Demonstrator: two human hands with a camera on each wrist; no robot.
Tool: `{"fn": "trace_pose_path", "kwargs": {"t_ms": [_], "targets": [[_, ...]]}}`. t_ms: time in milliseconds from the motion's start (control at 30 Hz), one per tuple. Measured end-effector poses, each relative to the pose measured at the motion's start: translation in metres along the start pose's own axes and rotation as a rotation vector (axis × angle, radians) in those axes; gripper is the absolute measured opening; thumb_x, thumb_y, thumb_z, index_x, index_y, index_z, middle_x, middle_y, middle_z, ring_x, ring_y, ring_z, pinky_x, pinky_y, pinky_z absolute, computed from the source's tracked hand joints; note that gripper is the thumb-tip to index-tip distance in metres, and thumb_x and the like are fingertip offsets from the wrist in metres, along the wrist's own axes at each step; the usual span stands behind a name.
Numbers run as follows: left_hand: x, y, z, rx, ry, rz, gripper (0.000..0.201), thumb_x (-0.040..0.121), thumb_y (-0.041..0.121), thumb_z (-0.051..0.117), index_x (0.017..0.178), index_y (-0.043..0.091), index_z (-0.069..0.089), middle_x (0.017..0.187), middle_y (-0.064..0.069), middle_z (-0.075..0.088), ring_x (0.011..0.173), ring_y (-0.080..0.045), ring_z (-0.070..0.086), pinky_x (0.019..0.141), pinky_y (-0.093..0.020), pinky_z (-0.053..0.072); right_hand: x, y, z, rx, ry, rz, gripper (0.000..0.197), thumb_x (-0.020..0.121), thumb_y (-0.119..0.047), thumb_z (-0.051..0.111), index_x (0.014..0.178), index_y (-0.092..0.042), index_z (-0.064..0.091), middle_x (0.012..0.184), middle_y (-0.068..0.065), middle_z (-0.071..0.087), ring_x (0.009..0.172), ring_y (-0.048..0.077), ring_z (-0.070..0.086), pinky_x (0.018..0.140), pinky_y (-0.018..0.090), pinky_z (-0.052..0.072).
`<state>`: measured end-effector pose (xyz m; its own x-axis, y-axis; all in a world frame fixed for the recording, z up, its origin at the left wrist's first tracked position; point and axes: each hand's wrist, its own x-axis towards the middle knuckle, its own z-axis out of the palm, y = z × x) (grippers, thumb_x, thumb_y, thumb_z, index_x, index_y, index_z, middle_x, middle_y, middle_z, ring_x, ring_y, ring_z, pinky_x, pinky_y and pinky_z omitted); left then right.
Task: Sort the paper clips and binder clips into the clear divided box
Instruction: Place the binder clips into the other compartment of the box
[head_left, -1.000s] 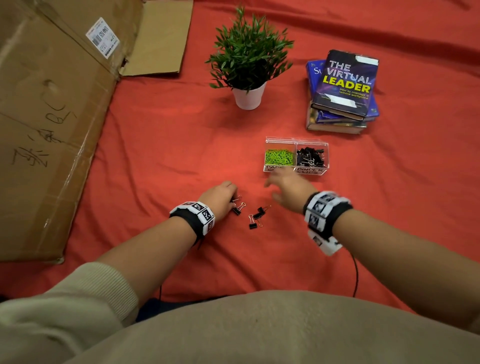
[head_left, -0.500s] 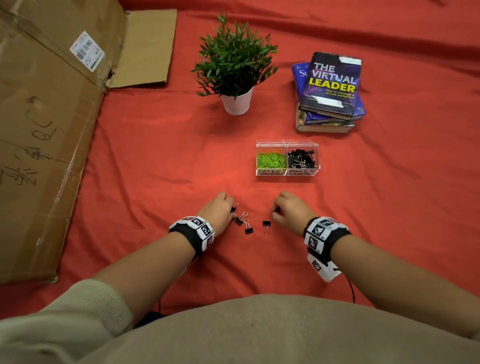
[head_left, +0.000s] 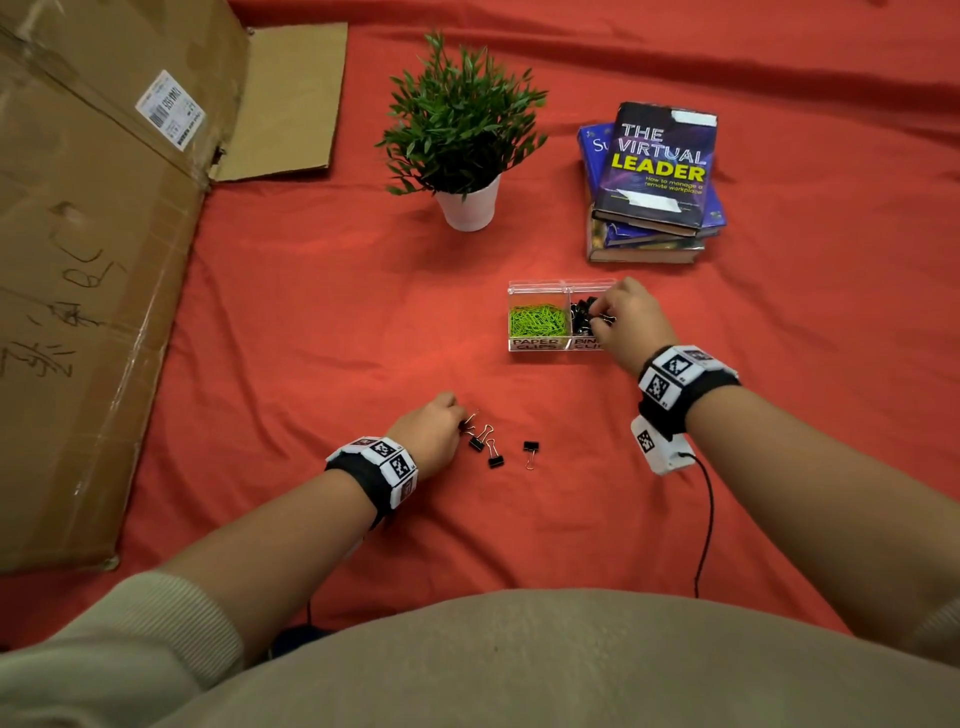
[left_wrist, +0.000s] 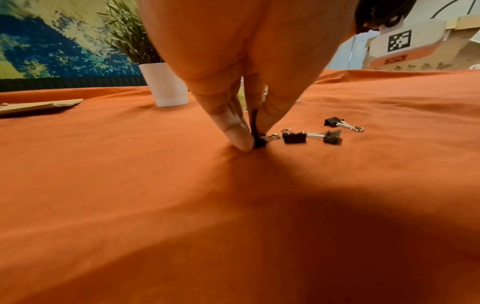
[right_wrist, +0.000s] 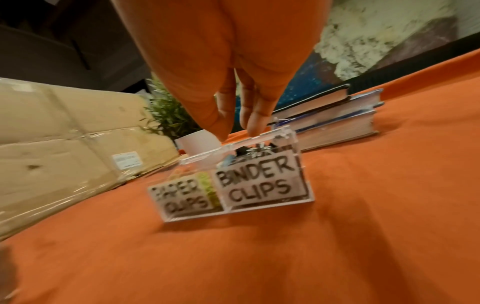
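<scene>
My left hand (head_left: 431, 431) is down on the orange surface (head_left: 311, 322), its fingers (left_wrist: 240, 135) pinching a black binder clip (left_wrist: 259, 142). Three loose binder clips (head_left: 494, 457) lie just right of it. My right hand (head_left: 626, 322) is over the right compartment of the clear divided box (head_left: 535, 344), far right of the loose clips, fingers grasping a binder clip (head_left: 602, 318). Green paper clips (head_left: 537, 321) fill the left compartment.

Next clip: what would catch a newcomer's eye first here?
Probably the clear divided box at the centre of the red cloth: bright green paper clips fill its left half, and the right hand reaches over its right half. Nearer the person, the left hand pinches one of the loose black binder clips.
</scene>
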<state>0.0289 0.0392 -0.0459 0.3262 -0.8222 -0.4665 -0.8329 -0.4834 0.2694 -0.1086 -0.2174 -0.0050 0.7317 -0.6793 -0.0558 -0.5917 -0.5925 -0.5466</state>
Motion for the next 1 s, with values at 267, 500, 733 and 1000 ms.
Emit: {"fn": "trace_pose_path", "kwargs": {"t_ms": [267, 500, 733, 1000], "targets": [[0.000, -0.003, 0.000, 0.074, -0.052, 0.034, 0.024, 0.092, 0.019, 0.052, 0.111, 0.006, 0.058, 0.113, -0.010, 0.046, 0.093, -0.036, 0.061, 0.081, -0.047, 0.049, -0.084, -0.034, 0.065, -0.115, -0.599, -0.340, 0.025, 0.082, -0.009, 0.057, 0.106, -0.007, 0.066, 0.111, 0.012, 0.055, 0.110, 0.028, 0.050, 0.098, 0.037, 0.041], [-0.004, 0.006, -0.003, 0.142, -0.003, 0.021, 0.020, 0.090, 0.020, 0.050, 0.105, 0.007, 0.054, 0.110, -0.011, 0.050, 0.102, -0.033, 0.057, 0.081, -0.043, 0.049, -0.101, -0.031, 0.077, -0.108, -0.602, -0.200, 0.026, 0.081, -0.010, 0.056, 0.106, -0.006, 0.061, 0.110, 0.014, 0.051, 0.104, 0.031, 0.052, 0.093, 0.038, 0.044], [-0.004, 0.003, -0.008, -0.079, 0.058, -0.060, 0.019, 0.084, 0.019, 0.056, 0.100, 0.008, 0.059, 0.105, -0.010, 0.052, 0.096, -0.033, 0.059, 0.082, -0.041, 0.049, -0.106, -0.059, 0.089, 0.039, -0.617, -0.251, 0.028, 0.081, -0.002, 0.051, 0.102, -0.010, 0.068, 0.109, 0.014, 0.051, 0.095, 0.031, 0.057, 0.087, 0.039, 0.046], [0.020, 0.028, -0.044, -0.319, 0.222, 0.019, 0.009, 0.079, 0.012, 0.064, 0.086, 0.009, 0.068, 0.089, -0.007, 0.060, 0.084, -0.025, 0.062, 0.079, -0.027, 0.046, -0.115, -0.054, 0.091, -0.208, -0.611, -0.274, 0.025, 0.087, -0.012, 0.052, 0.106, 0.002, 0.059, 0.119, 0.017, 0.046, 0.101, 0.034, 0.055, 0.085, 0.041, 0.042]]}}
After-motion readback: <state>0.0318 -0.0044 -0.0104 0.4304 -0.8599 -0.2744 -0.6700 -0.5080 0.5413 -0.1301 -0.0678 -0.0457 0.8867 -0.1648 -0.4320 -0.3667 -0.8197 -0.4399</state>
